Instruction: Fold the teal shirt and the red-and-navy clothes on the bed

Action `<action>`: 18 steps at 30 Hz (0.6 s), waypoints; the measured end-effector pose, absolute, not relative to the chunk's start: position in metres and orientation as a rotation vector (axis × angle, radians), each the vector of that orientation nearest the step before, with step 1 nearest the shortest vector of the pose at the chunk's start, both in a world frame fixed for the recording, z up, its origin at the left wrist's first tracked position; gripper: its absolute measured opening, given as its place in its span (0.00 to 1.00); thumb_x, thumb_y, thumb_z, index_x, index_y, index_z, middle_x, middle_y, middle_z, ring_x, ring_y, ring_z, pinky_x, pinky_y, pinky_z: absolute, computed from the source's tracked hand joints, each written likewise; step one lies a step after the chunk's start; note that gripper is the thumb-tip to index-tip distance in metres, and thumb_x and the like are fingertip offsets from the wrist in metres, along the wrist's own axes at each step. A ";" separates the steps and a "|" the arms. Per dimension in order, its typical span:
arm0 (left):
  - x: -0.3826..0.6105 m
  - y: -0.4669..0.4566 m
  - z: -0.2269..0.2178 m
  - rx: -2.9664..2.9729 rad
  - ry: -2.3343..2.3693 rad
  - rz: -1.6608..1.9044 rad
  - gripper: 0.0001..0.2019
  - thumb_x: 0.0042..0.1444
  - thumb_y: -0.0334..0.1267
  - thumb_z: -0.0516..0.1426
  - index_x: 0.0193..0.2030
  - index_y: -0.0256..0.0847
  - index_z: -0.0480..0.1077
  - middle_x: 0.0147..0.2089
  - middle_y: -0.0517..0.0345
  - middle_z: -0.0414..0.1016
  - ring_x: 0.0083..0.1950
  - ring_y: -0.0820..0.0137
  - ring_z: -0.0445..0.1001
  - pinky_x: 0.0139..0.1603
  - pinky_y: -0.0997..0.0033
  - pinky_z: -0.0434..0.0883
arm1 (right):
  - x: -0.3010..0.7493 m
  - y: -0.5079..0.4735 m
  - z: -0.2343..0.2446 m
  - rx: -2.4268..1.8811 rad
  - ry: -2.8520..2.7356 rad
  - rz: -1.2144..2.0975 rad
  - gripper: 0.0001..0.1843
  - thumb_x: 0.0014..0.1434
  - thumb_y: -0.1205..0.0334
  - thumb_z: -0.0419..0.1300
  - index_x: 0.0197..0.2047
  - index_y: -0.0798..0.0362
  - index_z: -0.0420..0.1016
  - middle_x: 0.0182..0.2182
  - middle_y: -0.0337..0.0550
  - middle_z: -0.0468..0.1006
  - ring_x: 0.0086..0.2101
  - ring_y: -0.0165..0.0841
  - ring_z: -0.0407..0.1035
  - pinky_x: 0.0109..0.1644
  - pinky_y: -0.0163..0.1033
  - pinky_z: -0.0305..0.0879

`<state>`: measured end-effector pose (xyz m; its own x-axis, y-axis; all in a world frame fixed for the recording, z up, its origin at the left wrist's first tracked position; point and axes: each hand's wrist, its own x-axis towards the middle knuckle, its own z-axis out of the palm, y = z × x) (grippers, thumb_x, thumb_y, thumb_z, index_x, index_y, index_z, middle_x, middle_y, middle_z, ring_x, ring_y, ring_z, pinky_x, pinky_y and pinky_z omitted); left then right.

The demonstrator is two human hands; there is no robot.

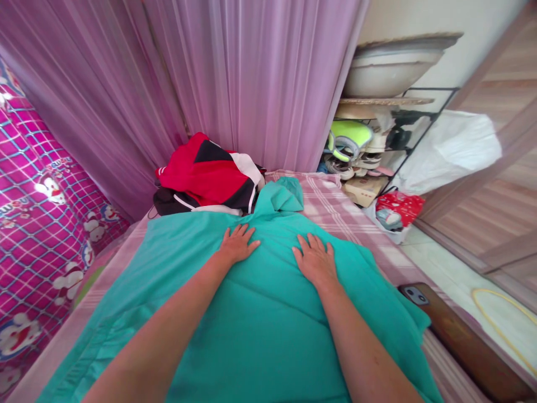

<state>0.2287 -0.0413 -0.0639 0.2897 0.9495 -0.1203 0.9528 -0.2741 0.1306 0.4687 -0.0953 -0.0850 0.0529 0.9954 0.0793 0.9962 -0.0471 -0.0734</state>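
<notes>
A teal garment lies spread over the bed, with a bunched part, perhaps a hood or collar, at its far end. Palm down on its upper left area rests my left hand, fingers apart. My right hand presses flat on the upper right area, its fingers spread too. Neither hand holds anything. Small creases run through the cloth between and below them. Just beyond the garment sits a folded red, navy and white piece of clothing.
Purple curtains hang behind the bed. A phone in a brown case lies on the checked bedsheet at the right edge. At the back right stands a rack with shoes and a large basin. Pink patterned fabric hangs at left.
</notes>
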 end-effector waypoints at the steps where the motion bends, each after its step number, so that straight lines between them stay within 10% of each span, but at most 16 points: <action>1: 0.231 -0.043 -0.065 2.386 1.771 0.002 0.35 0.65 0.62 0.38 0.73 0.48 0.52 0.76 0.49 0.48 0.76 0.53 0.47 0.71 0.37 0.45 | 0.468 -0.096 -0.084 -2.201 -2.086 -0.006 0.31 0.70 0.48 0.40 0.71 0.50 0.59 0.69 0.54 0.58 0.67 0.47 0.51 0.67 0.60 0.43; 18: 0.242 -0.148 -0.048 2.668 1.655 0.172 0.30 0.68 0.56 0.38 0.71 0.47 0.58 0.73 0.53 0.57 0.74 0.56 0.53 0.73 0.41 0.45 | 0.467 -0.102 -0.075 -2.154 -2.063 0.002 0.31 0.70 0.48 0.41 0.70 0.51 0.60 0.69 0.56 0.59 0.67 0.48 0.51 0.67 0.60 0.42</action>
<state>0.2423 -0.1484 -0.0475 0.4403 0.8929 0.0942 0.8932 -0.4462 0.0551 0.4670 -0.1018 -0.0751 0.0490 0.9929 0.1082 0.9927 -0.0364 -0.1150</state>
